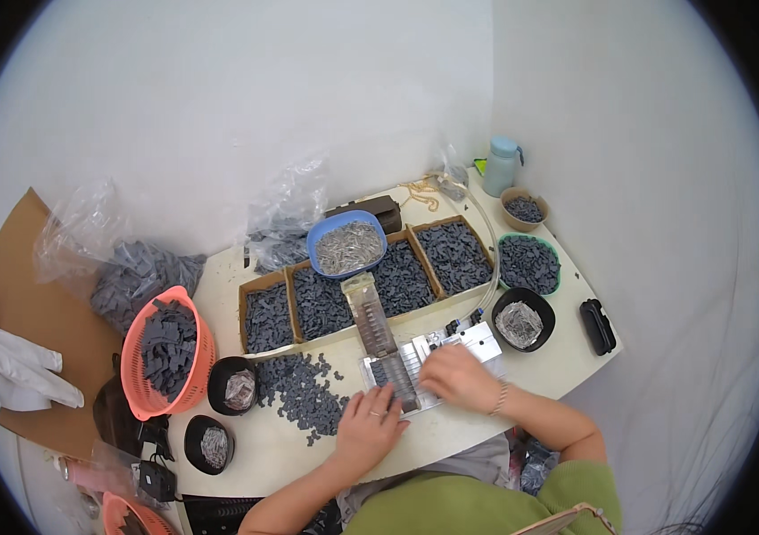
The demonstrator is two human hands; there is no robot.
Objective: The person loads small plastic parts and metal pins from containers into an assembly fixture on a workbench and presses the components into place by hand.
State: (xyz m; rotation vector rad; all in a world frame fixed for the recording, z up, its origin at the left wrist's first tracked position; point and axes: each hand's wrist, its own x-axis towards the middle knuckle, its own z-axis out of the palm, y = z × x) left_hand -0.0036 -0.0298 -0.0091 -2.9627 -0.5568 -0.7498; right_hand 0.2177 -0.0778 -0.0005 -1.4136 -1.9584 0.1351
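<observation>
A silver metal fixture [411,357] with a row of slots lies near the front edge of the table. Onto it leans a clear plastic chute [371,316] holding a row of dark pieces, its lower end between my hands. My left hand [369,430], with a ring on one finger, rests at the fixture's left front corner, its fingers stretched out. Over the fixture's middle, my right hand [460,379] has its fingers curled together and pointing down-left; what they hold, if anything, is hidden. Loose small grey plastic parts [304,392] lie spread left of the fixture.
Behind the fixture stands a divided cardboard tray [290,308] of grey parts, a blue basin [384,234] of metal pins on it. A black bowl [551,312] and black case [597,326] sit right. An orange basket [132,357] and two black bowls stand left. A hose [493,234] curves behind.
</observation>
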